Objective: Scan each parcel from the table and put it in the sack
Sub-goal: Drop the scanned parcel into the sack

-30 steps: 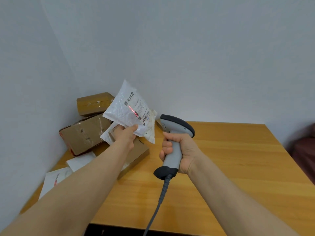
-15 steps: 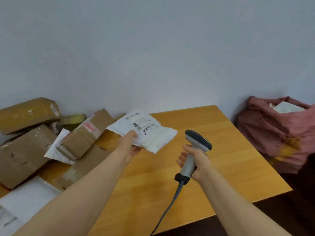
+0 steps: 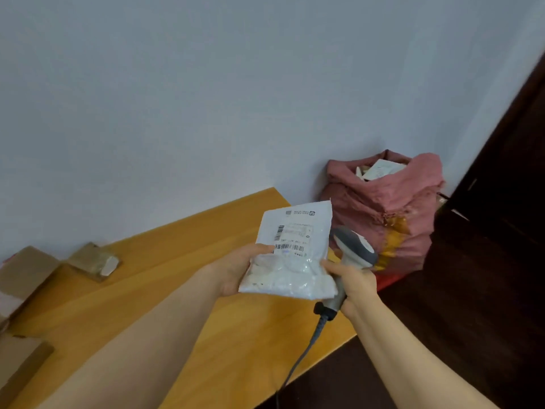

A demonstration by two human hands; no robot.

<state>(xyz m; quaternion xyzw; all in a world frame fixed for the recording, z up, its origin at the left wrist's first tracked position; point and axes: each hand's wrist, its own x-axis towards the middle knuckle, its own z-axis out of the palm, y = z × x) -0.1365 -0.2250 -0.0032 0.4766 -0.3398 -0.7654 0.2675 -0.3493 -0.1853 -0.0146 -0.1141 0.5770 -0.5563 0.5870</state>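
Parcel (image 3: 290, 261), gripped by the left hand (image 3: 236, 270), should drop squarely into the open sack (image 3: 383, 208), clear of the scanner (image 3: 355, 249) clasped in the right hand (image 3: 355, 286).

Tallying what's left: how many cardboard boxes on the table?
3: small box near the wall, large box at left edge, third box bottom left. Others may be out of view.

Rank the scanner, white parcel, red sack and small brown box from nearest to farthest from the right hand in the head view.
1. The scanner: gripped in the right hand.
2. The white parcel: just to its left, held by the left hand.
3. The red sack: beyond, past the table end.
4. The small brown box: far left on the table.
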